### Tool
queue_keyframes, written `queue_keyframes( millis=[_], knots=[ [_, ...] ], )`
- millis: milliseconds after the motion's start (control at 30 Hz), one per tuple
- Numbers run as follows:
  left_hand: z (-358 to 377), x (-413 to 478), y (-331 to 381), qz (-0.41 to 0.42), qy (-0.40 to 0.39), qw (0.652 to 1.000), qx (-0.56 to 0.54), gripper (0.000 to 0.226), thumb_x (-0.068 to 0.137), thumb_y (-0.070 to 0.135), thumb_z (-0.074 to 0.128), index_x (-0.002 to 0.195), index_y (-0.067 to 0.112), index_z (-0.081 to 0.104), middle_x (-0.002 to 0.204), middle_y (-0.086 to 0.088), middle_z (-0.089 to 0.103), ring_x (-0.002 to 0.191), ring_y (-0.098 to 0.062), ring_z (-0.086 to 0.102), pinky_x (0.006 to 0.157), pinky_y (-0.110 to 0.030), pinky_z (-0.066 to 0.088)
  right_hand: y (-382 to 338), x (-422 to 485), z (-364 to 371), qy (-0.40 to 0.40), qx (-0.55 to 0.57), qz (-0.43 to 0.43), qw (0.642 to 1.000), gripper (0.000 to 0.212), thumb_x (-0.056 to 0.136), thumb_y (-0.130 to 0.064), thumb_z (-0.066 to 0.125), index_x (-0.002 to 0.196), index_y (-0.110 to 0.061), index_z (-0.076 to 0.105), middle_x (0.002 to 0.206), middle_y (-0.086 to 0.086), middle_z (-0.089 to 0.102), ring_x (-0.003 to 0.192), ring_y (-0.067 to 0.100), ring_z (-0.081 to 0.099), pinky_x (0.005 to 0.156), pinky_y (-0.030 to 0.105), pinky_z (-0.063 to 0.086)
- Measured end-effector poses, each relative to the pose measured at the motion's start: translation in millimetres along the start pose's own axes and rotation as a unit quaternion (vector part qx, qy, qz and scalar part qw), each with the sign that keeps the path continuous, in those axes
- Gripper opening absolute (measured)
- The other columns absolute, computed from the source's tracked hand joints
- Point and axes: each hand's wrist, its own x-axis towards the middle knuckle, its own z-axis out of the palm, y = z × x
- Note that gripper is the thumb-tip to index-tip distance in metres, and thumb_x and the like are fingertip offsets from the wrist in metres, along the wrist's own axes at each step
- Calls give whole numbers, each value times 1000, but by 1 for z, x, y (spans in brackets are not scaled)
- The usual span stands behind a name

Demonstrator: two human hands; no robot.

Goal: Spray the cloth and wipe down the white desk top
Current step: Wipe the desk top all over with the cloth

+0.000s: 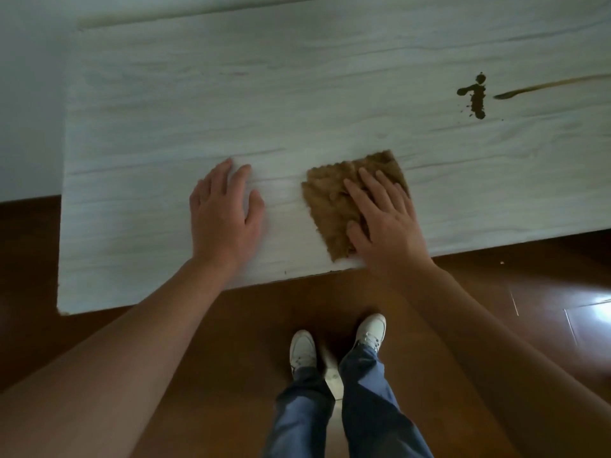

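We press the right hand [383, 223] flat, fingers spread, on the fuzzy brown square cloth [334, 206] near the front edge of the white wood-grain desk top [198, 104], prob. to drive the wipe. Left hand [224, 209] lies open, empty, bracing beside it. Dark brown spill [476, 97] sits well to the right, unwiped. Floor: glossy brown boards [496, 292].

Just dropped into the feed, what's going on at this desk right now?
A person stands at the white desk top, seen from above. The right hand lies flat on a brown cloth near the front edge, pressing it to the surface. The left hand rests open on the bare desk beside it, apart from the cloth. A dark brown spill with a streak running right sits further back to the right, not yet wiped. No spray bottle is in view.
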Motion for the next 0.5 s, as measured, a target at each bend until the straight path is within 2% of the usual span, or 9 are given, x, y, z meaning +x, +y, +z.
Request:
queue_keyframes(
  millis=[133,200,367,500],
  knots=[
    [-23,-31,-47,27,17,998,51,53,102,37,40,146,12,53,158,-15,46,147,-36,40,119,-54,30,-40,30,14,31,16,116,993,63,100,-39,33,159,-28,17,169,0,7,155,23,-1,126,44,-2],
    [-28,-49,-69,20,16,998,63,53,102,37,39,146,11,53,157,-16,45,148,-36,39,119,-53,30,-66,35,21,31,18,133,990,63,100,-40,31,160,-28,14,169,1,3,155,25,-4,126,46,-3],
    [-22,-62,-87,27,26,997,62,53,105,38,36,149,10,50,160,-17,41,150,-36,34,121,-53,28,-118,10,41,12,-7,16,1000,62,101,-41,29,159,-26,15,168,4,8,155,26,0,125,45,-5],
    [-20,-61,-90,27,25,997,68,55,103,38,36,149,12,48,161,-16,39,150,-37,33,121,-54,27,-115,-28,47,-6,-15,-68,998,58,102,-41,31,158,-27,23,167,0,17,155,23,7,126,42,-1]
  ],
)
